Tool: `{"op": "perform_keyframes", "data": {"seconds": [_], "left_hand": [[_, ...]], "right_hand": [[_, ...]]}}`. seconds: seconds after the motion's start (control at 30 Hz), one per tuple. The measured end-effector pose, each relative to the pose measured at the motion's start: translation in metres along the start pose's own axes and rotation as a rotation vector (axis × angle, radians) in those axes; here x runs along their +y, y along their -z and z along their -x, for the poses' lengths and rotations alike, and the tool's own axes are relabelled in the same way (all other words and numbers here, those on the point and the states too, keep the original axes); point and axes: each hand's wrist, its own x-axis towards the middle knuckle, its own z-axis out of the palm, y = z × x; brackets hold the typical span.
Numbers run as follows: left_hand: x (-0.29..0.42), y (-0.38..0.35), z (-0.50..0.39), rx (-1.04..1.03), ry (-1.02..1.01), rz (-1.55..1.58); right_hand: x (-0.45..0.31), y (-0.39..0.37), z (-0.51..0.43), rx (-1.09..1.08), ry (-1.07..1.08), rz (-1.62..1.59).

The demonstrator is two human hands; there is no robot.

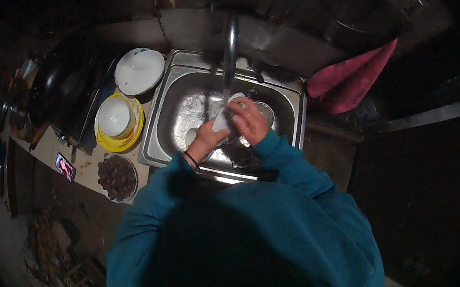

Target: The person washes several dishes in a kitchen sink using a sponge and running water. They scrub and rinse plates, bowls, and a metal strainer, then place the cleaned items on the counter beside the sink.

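Note:
Under the metal faucet (230, 55), over a stainless steel sink (163, 104), both my hands meet at a whitish dish (221, 121), probably a small bowl. My left hand (208, 140), with a dark band at the wrist, grips its near left side. My right hand (249, 121) lies on its right side with bent fingers, which partly hide it. Water seems to run from the faucet onto the dish. Another pale dish (191, 135) shows behind my left hand in the basin, and a round bowl (266, 113) lies at the right of my right hand.
Left of the sink are stacked white bowls (139, 72), a white bowl (114, 117) on a yellow-rimmed plate (138, 132), a plate of brown pieces (117, 178) and a lit phone (65, 167). A dark wok (60, 87) stands behind them. A pink cloth (349, 80) hangs at the right.

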Motion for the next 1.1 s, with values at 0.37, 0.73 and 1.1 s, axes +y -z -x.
{"op": "perform_keyframes", "data": {"seconds": [0.37,0.73,1.1], "left_hand": [[0.022,-0.004,0.016,-0.114,0.143,0.672],[0.02,0.012,0.018,-0.047,0.084,0.895],[-0.024,0.01,-0.01,0.238,-0.063,0.984]], "right_hand": [[0.031,-0.006,-0.023,-0.011,-0.024,0.043],[0.085,-0.02,0.003,-0.115,-0.58,-0.456],[-0.008,-0.058,0.016,-0.1,-0.019,0.051]]}}
